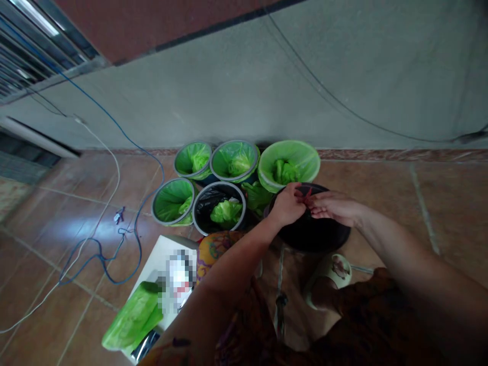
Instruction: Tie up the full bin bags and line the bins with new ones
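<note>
Reddish item [308,197] between left hand [288,207] and right hand [337,207] — blurred, unidentified. Basin [314,236] interior: too dark. Pixelated object [180,274] on white table [157,256] (identity unreadable); table's right edge — partly behind left forearm [236,264].

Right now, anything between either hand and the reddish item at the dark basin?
Nothing visible. Left hand and right hand meet at the reddish item, toward the far side of the dark basin. The green-lined bin sits just beyond the basin, not between them. Exact finger contact is unclear.
</note>
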{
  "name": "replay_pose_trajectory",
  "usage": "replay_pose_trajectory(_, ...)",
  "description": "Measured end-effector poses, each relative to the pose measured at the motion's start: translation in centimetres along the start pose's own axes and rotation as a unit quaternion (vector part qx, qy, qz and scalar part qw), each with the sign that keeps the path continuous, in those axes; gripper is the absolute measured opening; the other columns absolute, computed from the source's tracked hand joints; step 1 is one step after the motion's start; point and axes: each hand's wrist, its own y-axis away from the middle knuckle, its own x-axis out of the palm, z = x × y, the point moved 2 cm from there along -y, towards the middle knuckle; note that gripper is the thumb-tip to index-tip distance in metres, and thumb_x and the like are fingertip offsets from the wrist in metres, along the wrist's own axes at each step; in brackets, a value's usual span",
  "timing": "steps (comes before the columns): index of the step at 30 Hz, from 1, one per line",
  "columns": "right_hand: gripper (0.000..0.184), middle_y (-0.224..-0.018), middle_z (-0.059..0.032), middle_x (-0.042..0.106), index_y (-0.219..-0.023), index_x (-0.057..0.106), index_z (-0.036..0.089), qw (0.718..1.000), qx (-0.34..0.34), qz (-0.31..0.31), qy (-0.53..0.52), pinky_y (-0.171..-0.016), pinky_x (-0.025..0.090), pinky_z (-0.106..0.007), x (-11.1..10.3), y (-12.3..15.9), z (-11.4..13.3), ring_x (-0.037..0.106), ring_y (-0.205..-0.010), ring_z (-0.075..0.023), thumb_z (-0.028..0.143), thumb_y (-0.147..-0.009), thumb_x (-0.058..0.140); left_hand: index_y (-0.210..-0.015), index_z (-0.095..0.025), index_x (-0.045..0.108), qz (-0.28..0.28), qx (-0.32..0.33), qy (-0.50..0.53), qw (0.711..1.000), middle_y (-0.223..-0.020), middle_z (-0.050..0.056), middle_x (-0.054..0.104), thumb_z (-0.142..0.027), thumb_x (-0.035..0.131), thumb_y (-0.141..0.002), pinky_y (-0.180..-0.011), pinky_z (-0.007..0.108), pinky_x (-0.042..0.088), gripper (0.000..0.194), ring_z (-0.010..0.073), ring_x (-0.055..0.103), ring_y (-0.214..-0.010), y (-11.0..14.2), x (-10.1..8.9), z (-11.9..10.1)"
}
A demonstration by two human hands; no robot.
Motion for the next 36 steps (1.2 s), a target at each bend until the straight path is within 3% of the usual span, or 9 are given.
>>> replay_pose_trajectory(6,0.020,-0.063,0.0006,0.061,-0.077,0.065,0.015,1.000,0.019,-0.023,-0.002,-0.055,0.050,-0.017,0.4,0.3,0.1,0.054,-0.053,-0.0067,0.000,-0.084,0.054,-0.137,-0.011,0.046,-0.027,0.085,-0.142,0.986,-0.125,0.015,0.062,-0.008,0.057,-0.078,-0.101,0.035,0.048,0.060,0.0226,0.061,-0.111,0.7,0.4,-0.8)
replay_pose_trajectory(16,0.025,-0.065,-0.0001,0.061,-0.072,0.061,0.014,0.999,0.023,-0.036,0.017,-0.058,0.049,-0.018,1.3,1.2,0.8,0.052,-0.054,-0.0062,-0.005,-0.084,0.050,-0.134,-0.013,0.048,-0.006,0.113,-0.230,0.967,-0.126,0.015,0.062,-0.006,0.047,-0.086,-0.101,0.035,0.047,0.049,0.0221,0.061,-0.113,1.1,0.2,-1.3)
replay_pose_trajectory(24,0.017,-0.063,0.0009,0.061,-0.078,0.063,0.015,0.999,0.009,-0.028,0.031,-0.056,0.051,-0.017,0.7,0.1,0.4,0.053,-0.052,-0.0063,-0.001,-0.081,0.057,-0.137,-0.013,0.044,-0.020,0.113,-0.257,0.960,-0.125,0.014,0.062,-0.007,0.047,-0.085,-0.098,0.033,0.048,0.052,0.0221,0.062,-0.112,1.0,0.4,-1.3)
replay_pose_trajectory(31,0.017,-0.062,0.0018,0.059,-0.078,0.062,0.015,0.999,0.007,-0.050,0.015,-0.054,0.051,-0.017,0.7,0.1,0.4,0.052,-0.050,-0.0059,0.000,-0.083,0.056,-0.111,-0.016,0.058,-0.037,0.074,-0.341,0.936,-0.113,0.011,0.063,-0.021,0.051,-0.092,-0.080,0.029,0.051,0.022,0.0208,0.065,-0.094,1.7,-0.4,-2.2)
replay_pose_trajectory(36,0.022,-0.062,0.0007,0.061,-0.077,0.062,0.015,0.999,0.004,-0.045,0.014,-0.053,0.048,-0.016,1.1,0.8,0.6,0.052,-0.050,-0.0057,-0.003,-0.084,0.051,-0.109,-0.018,0.060,-0.011,0.095,-0.361,0.928,-0.110,0.009,0.064,-0.020,0.049,-0.093,-0.077,0.027,0.049,0.020,0.0194,0.065,-0.093,2.0,-0.2,-2.2)
